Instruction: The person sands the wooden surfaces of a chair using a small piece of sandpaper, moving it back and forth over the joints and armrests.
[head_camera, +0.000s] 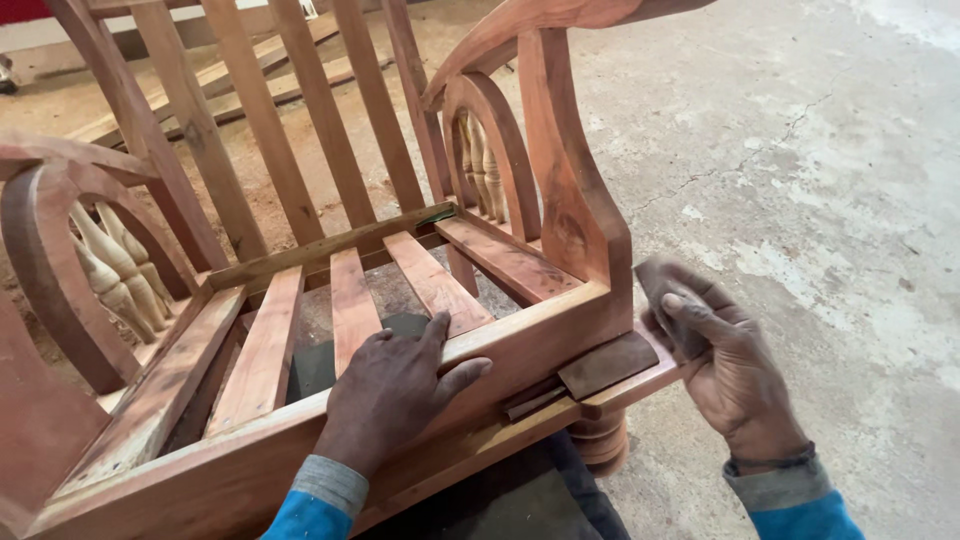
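An unfinished reddish wooden armchair frame (520, 330) fills the view, with seat slats, a slatted back and curved arms. My left hand (395, 390) lies flat on the front seat rail, fingers spread over a slat. My right hand (725, 365) grips a folded dark piece of sandpaper (665, 290) and presses it against the outer side of the right front arm post, low near the rail.
Turned spindles (115, 265) fill both arm panels. A round turned foot (600, 445) sits under the front right corner. Cracked, dusty concrete floor (830, 170) lies to the right. More timber slats (280, 70) lie on the ground behind the chair.
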